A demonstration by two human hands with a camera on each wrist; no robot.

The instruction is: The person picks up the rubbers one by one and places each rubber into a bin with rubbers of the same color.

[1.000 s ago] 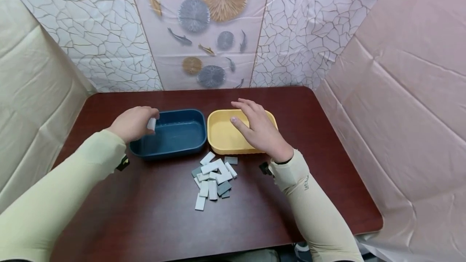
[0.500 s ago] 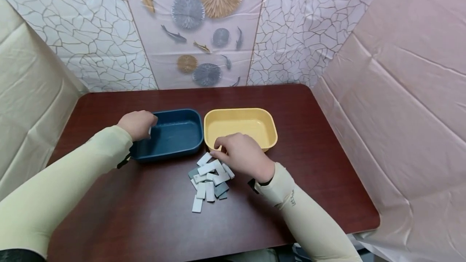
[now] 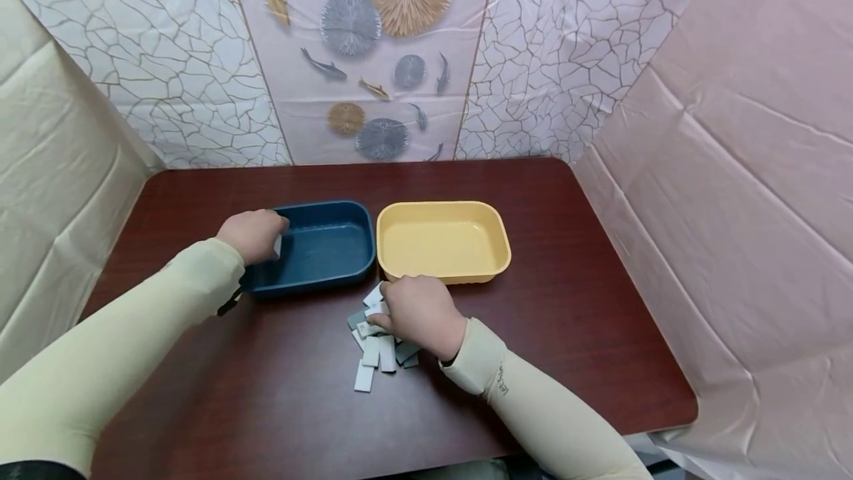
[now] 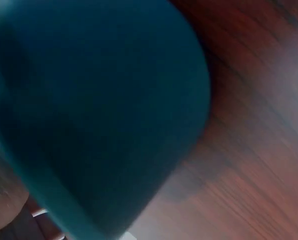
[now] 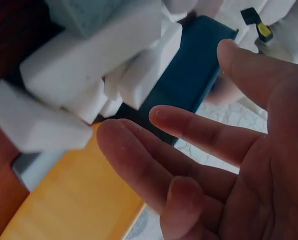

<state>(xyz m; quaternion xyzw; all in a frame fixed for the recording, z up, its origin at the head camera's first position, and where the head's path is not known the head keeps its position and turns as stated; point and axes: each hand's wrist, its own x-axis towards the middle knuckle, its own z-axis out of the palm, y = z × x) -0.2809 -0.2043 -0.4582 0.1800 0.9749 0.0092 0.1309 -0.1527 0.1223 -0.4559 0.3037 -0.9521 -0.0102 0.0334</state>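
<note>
Right hand (image 3: 421, 315), lowered from yellow tray (image 3: 443, 239) to tile pile (image 3: 387, 353) just before both trays; fingers spread apart, apparently gripping nothing, so pickup judged unfinished. Left hand (image 3: 252, 235) roughly unmoved over left end of blue tray (image 3: 326, 247), pinching white tile (image 3: 278, 245).

- Head view, right of centre in the lower half: small dark lettering (image 3: 502, 380) stands on the pale yellow right sleeve (image 3: 560, 421), near the cuff, running almost upright; too small and slanted to read with certainty.
- Left wrist and right wrist views: no word or number can be read.
</note>
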